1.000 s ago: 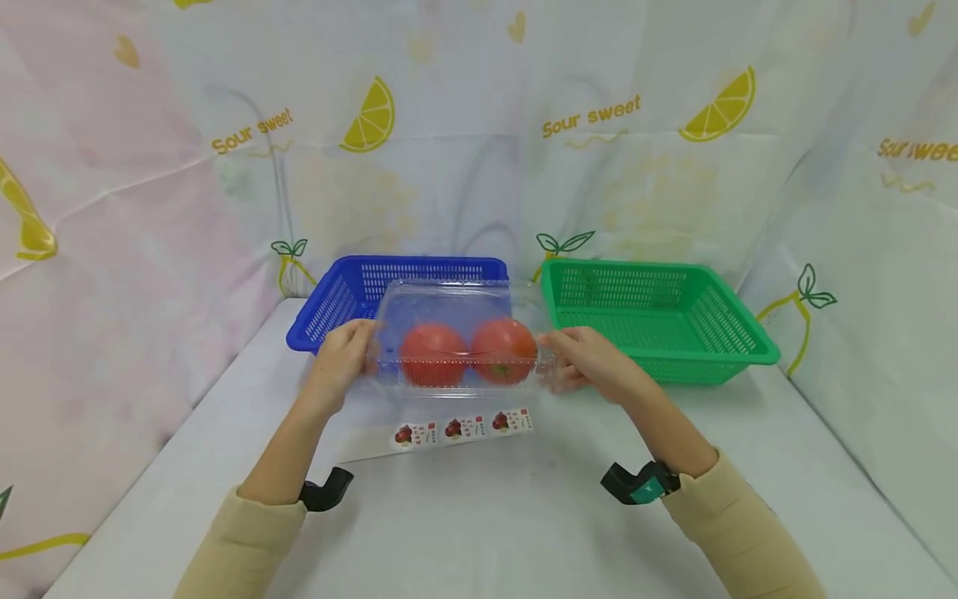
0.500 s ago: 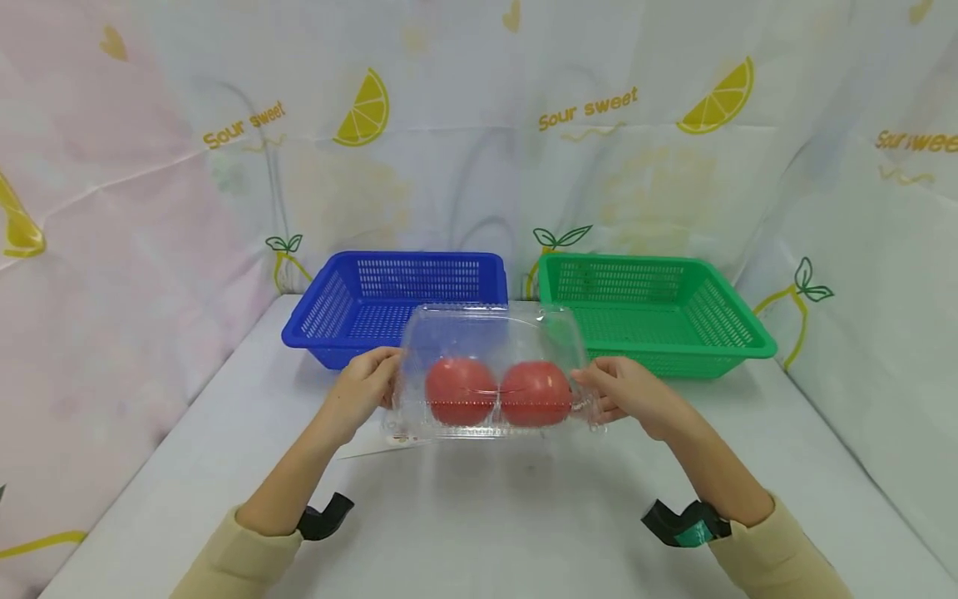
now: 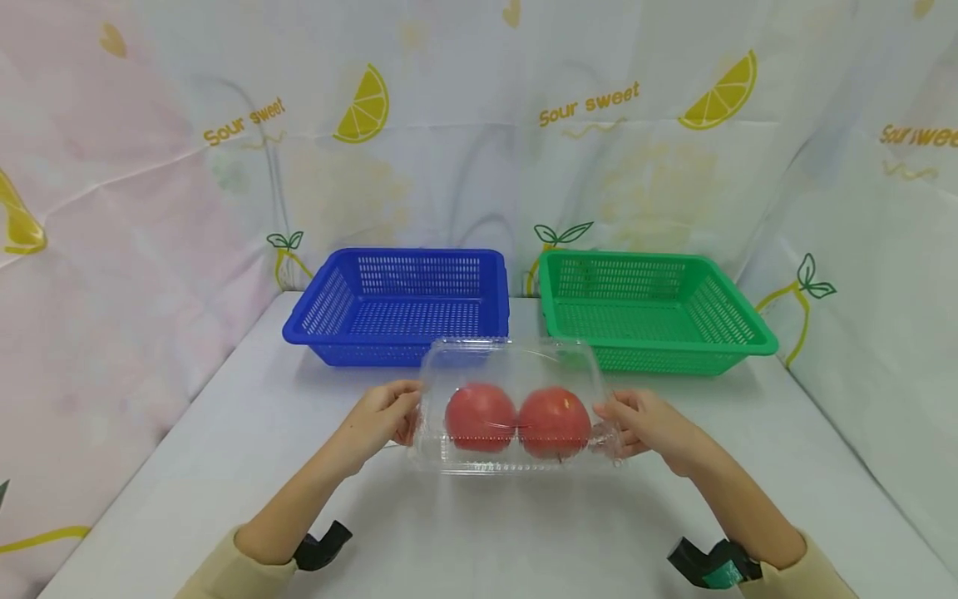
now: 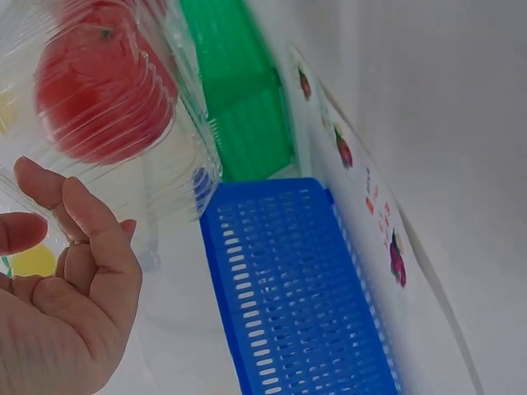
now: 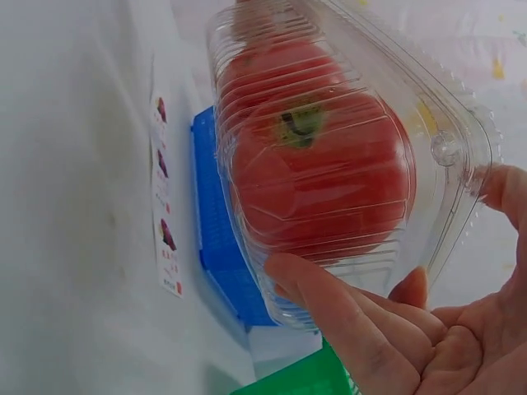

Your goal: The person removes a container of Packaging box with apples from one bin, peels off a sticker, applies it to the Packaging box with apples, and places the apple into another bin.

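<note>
Plastic container [image 3: 516,363] spans from left hand [image 3: 379,418] to right hand [image 3: 653,429], each gripping one end. Two tomatoes [image 3: 481,416] lie inside, between the hands.

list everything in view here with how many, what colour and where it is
tomatoes: 2, red, side by side inside the container
container: 1, clear, held between both hands above the table
sticker strip: 1, white with dark red fruit prints, on the table
blue basket: 1, blue, far side of the table, left
green basket: 1, green, far side, right
table: 1, white, under everything
backdrop: pale with yellow lemon prints, behind and at the sides
wrist mounts: 2, black, one at each wrist
sleeves: 2, beige, lower corners
left hand: 1, bare, gripping the container's left end
right hand: 1, bare, gripping its right end
</note>
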A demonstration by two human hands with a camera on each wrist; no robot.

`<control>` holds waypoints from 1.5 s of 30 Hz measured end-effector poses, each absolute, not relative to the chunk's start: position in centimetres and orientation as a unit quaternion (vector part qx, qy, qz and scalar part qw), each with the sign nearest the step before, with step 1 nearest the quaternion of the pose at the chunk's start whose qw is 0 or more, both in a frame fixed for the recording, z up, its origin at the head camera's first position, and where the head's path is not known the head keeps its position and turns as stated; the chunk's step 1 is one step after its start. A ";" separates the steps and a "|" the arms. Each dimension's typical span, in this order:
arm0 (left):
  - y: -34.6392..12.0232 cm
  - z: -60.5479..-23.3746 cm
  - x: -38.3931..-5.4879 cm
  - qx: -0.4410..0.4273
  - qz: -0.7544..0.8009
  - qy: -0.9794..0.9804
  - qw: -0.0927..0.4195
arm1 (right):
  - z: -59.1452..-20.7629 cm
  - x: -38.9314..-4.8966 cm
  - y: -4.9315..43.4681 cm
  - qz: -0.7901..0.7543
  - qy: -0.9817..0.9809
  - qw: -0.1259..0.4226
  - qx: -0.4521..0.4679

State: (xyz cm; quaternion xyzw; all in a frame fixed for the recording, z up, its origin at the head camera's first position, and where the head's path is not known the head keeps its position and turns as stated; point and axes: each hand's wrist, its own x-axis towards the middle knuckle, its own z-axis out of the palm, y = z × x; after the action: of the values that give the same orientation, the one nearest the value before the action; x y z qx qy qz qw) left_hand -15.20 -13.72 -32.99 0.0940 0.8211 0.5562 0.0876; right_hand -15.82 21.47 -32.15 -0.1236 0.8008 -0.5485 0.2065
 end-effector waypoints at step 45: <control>-15.1 -38.0 -11.6 0.126 0.552 0.797 0.209 | -37.9 -10.8 22.1 -0.577 0.760 0.284 -0.097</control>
State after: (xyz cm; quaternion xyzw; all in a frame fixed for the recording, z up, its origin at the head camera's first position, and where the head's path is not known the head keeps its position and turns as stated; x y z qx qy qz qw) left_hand -11.63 -15.14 -37.96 0.1261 0.7973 0.5519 0.2092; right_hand -10.77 22.09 -37.91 -0.0967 0.7595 -0.5772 0.2840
